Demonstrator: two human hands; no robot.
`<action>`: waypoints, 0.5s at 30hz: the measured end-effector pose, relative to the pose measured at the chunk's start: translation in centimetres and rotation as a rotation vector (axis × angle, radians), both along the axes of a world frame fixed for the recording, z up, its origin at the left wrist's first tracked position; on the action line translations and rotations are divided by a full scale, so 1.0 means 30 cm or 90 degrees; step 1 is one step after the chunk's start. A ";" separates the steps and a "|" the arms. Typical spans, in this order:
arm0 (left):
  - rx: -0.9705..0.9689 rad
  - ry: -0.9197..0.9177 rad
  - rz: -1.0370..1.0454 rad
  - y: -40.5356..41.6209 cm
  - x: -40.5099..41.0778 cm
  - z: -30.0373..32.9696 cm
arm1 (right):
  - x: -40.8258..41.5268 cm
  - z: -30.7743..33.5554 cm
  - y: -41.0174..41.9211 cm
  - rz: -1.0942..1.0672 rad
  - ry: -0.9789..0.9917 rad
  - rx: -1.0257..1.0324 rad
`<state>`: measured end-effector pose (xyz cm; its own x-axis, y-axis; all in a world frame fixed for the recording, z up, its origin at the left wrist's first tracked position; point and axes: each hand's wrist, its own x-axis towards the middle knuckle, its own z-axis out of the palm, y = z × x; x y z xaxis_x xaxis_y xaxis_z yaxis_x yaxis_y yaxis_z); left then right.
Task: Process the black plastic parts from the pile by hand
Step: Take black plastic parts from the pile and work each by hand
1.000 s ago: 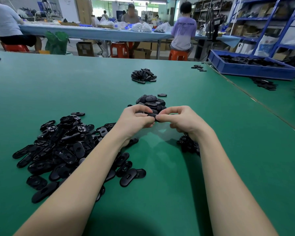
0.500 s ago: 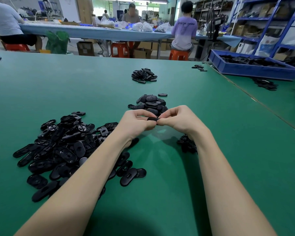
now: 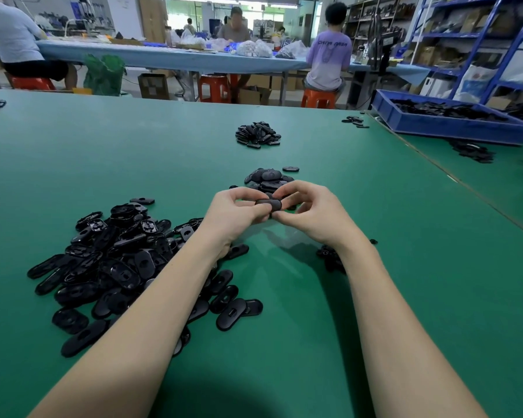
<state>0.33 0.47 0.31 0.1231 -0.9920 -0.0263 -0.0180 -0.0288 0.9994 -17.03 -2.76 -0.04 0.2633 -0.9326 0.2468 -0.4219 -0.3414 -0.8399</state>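
Both forearms reach forward over the green worktop (image 3: 405, 267), and the two hands meet above it. The left hand (image 3: 236, 215) and the right hand (image 3: 311, 212) each pinch one end of a single black plastic part (image 3: 269, 204), thumbs underneath and curled fingers over the top, so the oval piece is held between them clear of the surface. Below and to the left of the left hand, partly under that forearm, spreads the big loose pile (image 3: 112, 260) of the same black ovals, many lying hollow side up. Just beneath the right wrist sits a small cluster of black bits (image 3: 329, 257), partly hidden by the arm. Directly beyond the fingertips lies a compact heap (image 3: 266, 178) of parts, with one stray oval beside it. Farther out again is another small heap (image 3: 258, 134). Far to the right of the right hand, a blue tray (image 3: 447, 128) holds more black parts.
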 end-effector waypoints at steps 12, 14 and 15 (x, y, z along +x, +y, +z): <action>-0.023 -0.179 0.015 -0.038 0.037 -0.029 | 0.041 0.034 -0.115 -0.245 0.085 -0.028; -0.020 -0.202 -0.001 -0.039 0.040 -0.035 | 0.061 0.048 -0.152 -0.260 0.121 -0.011; -0.018 -0.208 -0.005 -0.041 0.040 -0.036 | 0.069 0.049 -0.167 -0.262 0.144 -0.003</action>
<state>1.54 -0.75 -0.78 0.1128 -0.9928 0.0403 -0.3383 -0.0002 0.9410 -14.95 -7.77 1.43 -0.0802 -0.9698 0.2304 -0.6955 -0.1111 -0.7099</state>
